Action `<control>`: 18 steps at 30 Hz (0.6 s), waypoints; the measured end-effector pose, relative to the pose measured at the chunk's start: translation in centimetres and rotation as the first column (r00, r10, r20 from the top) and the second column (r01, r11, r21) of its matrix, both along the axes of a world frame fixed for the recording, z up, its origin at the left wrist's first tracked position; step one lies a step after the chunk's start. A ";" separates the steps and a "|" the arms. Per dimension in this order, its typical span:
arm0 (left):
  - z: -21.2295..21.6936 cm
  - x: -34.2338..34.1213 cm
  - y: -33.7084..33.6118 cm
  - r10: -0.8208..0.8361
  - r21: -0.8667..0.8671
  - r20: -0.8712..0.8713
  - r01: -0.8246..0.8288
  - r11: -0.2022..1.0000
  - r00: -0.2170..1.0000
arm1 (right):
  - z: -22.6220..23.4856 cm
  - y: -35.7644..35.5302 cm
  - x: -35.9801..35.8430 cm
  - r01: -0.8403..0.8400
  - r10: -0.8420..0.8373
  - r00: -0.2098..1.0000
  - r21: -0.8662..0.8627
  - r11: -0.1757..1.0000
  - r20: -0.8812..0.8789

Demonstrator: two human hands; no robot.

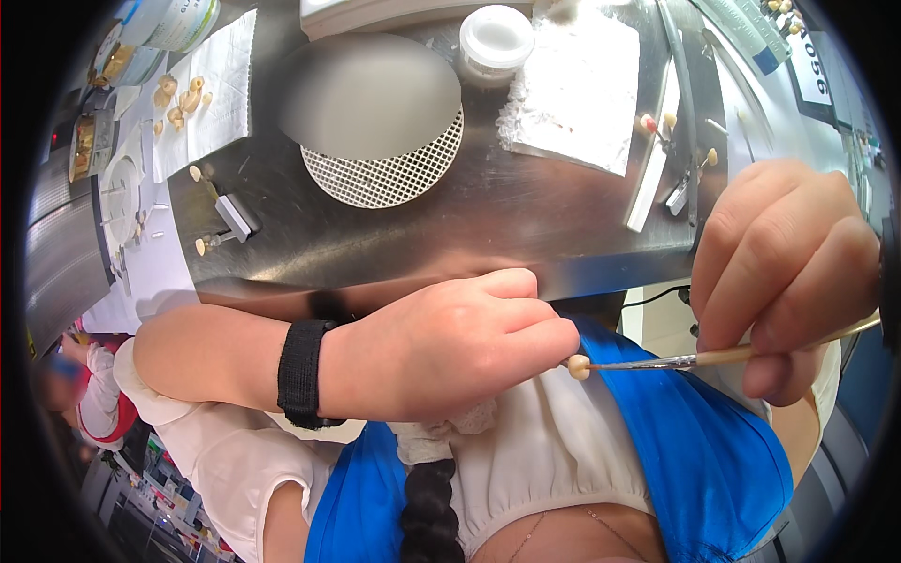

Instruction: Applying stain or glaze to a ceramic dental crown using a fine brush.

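My left hand (450, 347), with a black strap on its wrist, is closed in front of my chest. A small cream-coloured tooth crown (579, 368) sticks out at its fingertips; the fingers hide how it is held. From the right comes my right hand (788, 258), pinching the light wooden handle of a fine paintbrush (664, 362). The brush lies nearly level, and its thin tip touches the crown's right side. Both hands are just off the near edge of the metal bench (535, 211).
A round honeycomb tray (385, 181) stands on the bench beneath a blurred oval patch. Behind are a white-lidded cup (496, 45) and a folded white tissue (577, 103). Several crowns (188, 97) lie on paper at left. Crowns on pegged holders (236, 217) stand left and right.
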State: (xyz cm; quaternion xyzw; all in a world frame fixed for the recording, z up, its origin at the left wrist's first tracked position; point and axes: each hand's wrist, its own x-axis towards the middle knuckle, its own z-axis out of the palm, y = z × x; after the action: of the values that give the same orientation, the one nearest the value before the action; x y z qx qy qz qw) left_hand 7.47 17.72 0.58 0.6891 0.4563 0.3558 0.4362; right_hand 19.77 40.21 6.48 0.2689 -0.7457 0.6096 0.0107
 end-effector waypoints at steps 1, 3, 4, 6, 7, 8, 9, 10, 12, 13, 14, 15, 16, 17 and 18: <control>0.0 0.0 0.0 0.002 0.002 0.006 -0.002 1.000 1.000 | 0.1 0.1 0.1 0.010 -0.010 1.000 0.008 1.000 0.002; 0.0 0.1 0.0 0.007 0.009 0.000 -0.007 1.000 1.000 | 0.1 0.3 0.2 -0.014 0.014 0.999 0.017 1.000 0.029; 0.0 0.1 0.0 0.009 0.010 0.006 -0.009 1.000 1.000 | 0.1 0.2 0.2 -0.022 0.021 0.999 0.020 1.000 0.038; -0.1 0.1 0.0 0.015 0.023 0.003 -0.015 1.000 1.000 | -0.2 -0.4 0.0 0.010 -0.010 1.000 -0.008 1.000 0.025; -0.1 0.1 0.0 0.016 0.022 0.013 -0.016 1.000 1.000 | -0.3 -0.7 -0.2 0.021 -0.021 1.000 -0.018 1.000 0.021; -0.1 0.2 0.0 0.025 0.032 0.023 -0.026 0.999 0.999 | -0.6 -1.4 -0.4 0.265 -0.264 0.964 -0.052 0.963 0.024; -0.1 0.3 0.0 0.034 0.040 0.027 -0.035 0.999 0.999 | -0.5 -1.8 -0.7 0.391 -0.391 0.920 -0.040 0.919 0.014; -0.2 0.3 0.0 0.035 0.044 0.033 -0.037 0.998 0.999 | -0.6 -2.1 -0.9 0.512 -0.512 0.859 -0.028 0.859 0.009; -0.2 0.2 0.0 0.022 0.035 0.026 -0.023 0.999 0.999 | -0.5 -2.0 -1.7 0.592 -0.589 0.804 -0.012 0.806 0.081; -0.1 0.2 0.0 0.022 0.038 0.029 -0.023 0.999 0.999 | -0.4 -1.4 -2.3 0.562 -0.555 0.818 -0.009 0.827 0.151; -0.1 0.2 0.0 0.018 0.029 0.022 -0.019 0.999 1.000 | -0.3 -0.7 -2.8 0.532 -0.517 0.827 -0.008 0.847 0.219; -0.1 0.2 0.0 0.016 0.020 0.010 -0.016 1.000 1.000 | -0.5 -0.2 -3.0 0.515 -0.497 0.830 -0.009 0.857 0.253; -0.1 0.2 0.0 0.016 0.021 0.014 -0.016 1.000 1.000 | -0.7 0.3 -3.2 0.500 -0.476 0.831 -0.010 0.866 0.287; -0.1 0.2 0.0 0.020 0.026 0.015 -0.020 0.999 1.000 | -1.0 0.7 -3.1 0.522 -0.513 0.807 0.051 0.851 0.293; -0.2 0.2 0.0 0.023 0.028 0.009 -0.023 0.999 1.000 | -1.3 1.0 -3.0 0.533 -0.531 0.794 0.082 0.842 0.295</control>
State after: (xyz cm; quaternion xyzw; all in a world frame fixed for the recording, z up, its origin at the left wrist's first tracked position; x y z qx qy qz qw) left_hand 7.72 17.67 0.42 0.6884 0.4573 0.3701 0.4243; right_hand 16.75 41.25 5.22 -0.0492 -0.7819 0.6180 0.0665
